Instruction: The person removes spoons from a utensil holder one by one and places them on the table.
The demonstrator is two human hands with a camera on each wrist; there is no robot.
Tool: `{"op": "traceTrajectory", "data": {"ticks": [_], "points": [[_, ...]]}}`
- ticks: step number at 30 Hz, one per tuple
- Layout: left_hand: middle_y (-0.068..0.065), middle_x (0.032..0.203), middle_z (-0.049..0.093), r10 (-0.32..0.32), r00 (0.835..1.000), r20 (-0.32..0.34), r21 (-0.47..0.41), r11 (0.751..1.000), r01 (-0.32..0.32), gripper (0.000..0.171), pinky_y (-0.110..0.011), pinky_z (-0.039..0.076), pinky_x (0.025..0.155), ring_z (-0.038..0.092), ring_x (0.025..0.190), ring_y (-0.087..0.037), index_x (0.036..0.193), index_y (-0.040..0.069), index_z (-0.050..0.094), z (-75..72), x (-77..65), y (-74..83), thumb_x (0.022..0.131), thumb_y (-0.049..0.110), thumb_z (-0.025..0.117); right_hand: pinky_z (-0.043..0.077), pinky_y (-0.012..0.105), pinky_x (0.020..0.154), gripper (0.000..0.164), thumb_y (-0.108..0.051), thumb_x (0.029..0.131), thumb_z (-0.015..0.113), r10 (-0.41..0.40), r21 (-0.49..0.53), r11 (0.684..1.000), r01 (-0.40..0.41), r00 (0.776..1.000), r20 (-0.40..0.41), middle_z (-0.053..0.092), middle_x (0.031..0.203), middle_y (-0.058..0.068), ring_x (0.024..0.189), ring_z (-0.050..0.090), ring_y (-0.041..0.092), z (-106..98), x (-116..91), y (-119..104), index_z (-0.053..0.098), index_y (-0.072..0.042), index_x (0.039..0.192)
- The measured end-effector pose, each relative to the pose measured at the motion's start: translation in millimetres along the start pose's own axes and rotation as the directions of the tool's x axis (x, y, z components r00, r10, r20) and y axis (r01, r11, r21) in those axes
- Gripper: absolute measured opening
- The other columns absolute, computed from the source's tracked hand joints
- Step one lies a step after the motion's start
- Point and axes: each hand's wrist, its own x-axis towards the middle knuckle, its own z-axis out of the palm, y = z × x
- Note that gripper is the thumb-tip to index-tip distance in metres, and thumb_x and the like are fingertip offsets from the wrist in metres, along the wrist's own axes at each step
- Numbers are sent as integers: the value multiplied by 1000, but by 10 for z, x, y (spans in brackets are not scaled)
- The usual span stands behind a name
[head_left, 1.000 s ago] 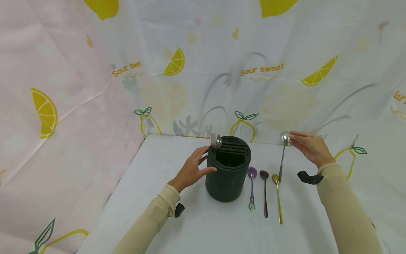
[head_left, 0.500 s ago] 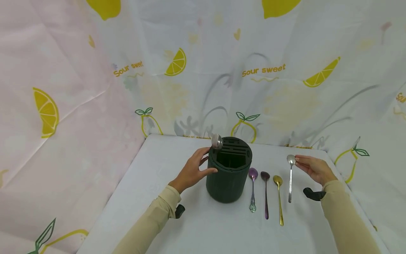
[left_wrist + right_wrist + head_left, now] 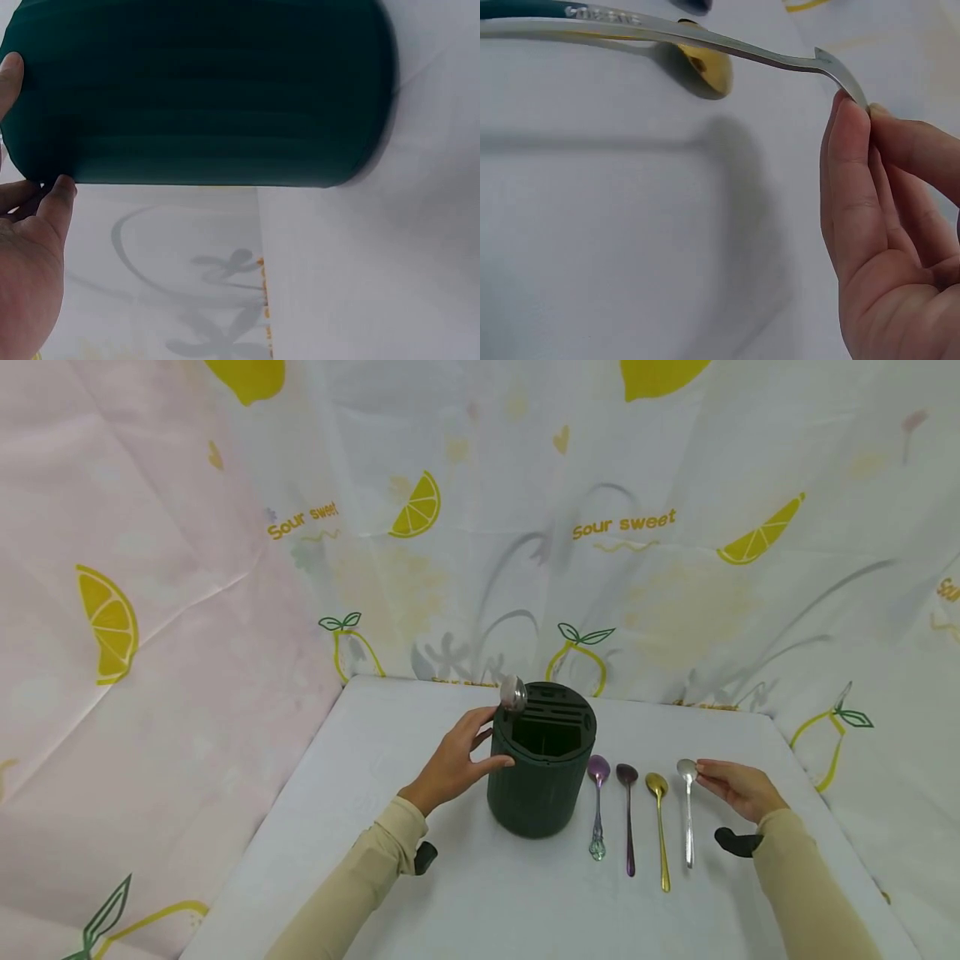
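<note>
The right hand pinches 1 silver spoon by its bowl over the worktop; left of it lie 1 gold spoon, 1 dark spoon and 1 purple spoon. The left hand grips 1 green pot near its rim. A 5th spoon sticks out of it, handle hidden. The pot's inside is too dark to make out; 2 sleeves are cut off

We list: one white table, backed by a creased pale wall cloth; one pinkish stretch of cloth at left; printed motifs, comprising yellow lemon slices, green-leaved lemon outlines and orange "Sour sweet" lettering; lighting, soft.
</note>
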Motion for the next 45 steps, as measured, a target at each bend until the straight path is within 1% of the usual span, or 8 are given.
{"op": "traceTrajectory", "data": {"ticks": [11,24,28,34,37,39,43,45], "points": [[-1,145,39,-17,1000,-1,-9,1000,17,78,-33,43,108,38,135,-12,148,13,37,3,3,-1,83,28,77,60,25,80,23,10,91,61,35,-82,996,-44,994,-107,71,83,5,79,70,13,-38,44,179,72,-7,79],[0,146,38,-26,1000,8,-2,1000,26,78,-31,42,108,37,136,-11,148,12,36,7,7,16,84,30,76,60,28,80,23,13,89,61,25,-66,997,-37,986,-167,70,82,6,78,70,13,-50,24,292,71,-5,78],[-3,146,39,-9,1000,6,-3,1000,9,78,-34,43,108,38,136,-16,148,10,36,9,8,18,84,27,77,61,27,79,23,14,88,61,-2,-92,996,-14,984,-176,70,81,5,78,69,12,-50,28,322,71,-5,79],[-6,146,39,-4,1000,2,4,1000,4,78,-37,43,108,39,136,-19,148,9,36,3,8,37,84,26,77,62,27,74,21,13,88,63,-75,-188,982,33,972,-221,70,77,4,73,70,12,-60,28,358,72,-3,80],[-5,146,39,-11,1000,9,10,1000,11,79,-35,43,108,38,136,-17,149,10,35,5,8,38,84,27,77,62,26,71,12,10,86,67,-126,-296,954,48,961,-248,70,73,4,69,70,12,-82,20,370,74,0,82],[-4,146,39,-17,1000,9,9,1000,17,79,-33,43,108,38,136,-16,149,10,35,6,9,37,84,27,77,61,22,67,3,3,84,72,-182,-419,907,54,945,-273,70,68,1,65,70,9,-89,15,367,75,1,83],[-4,145,39,-15,1000,0,9,1000,15,78,-33,43,108,39,136,-17,148,10,36,6,11,32,84,26,77,53,10,59,20,-10,82,78,-278,-623,782,21,906,-319,70,63,-3,61,69,7,-79,-11,340,74,6,91],[-5,145,40,-12,1000,0,4,1000,12,78,-33,43,108,39,136,-18,148,10,36,9,11,31,84,26,77,50,7,58,28,-12,83,77,-298,-661,750,9,897,-327,70,64,-2,62,69,7,-72,-35,324,72,11,98]]}}
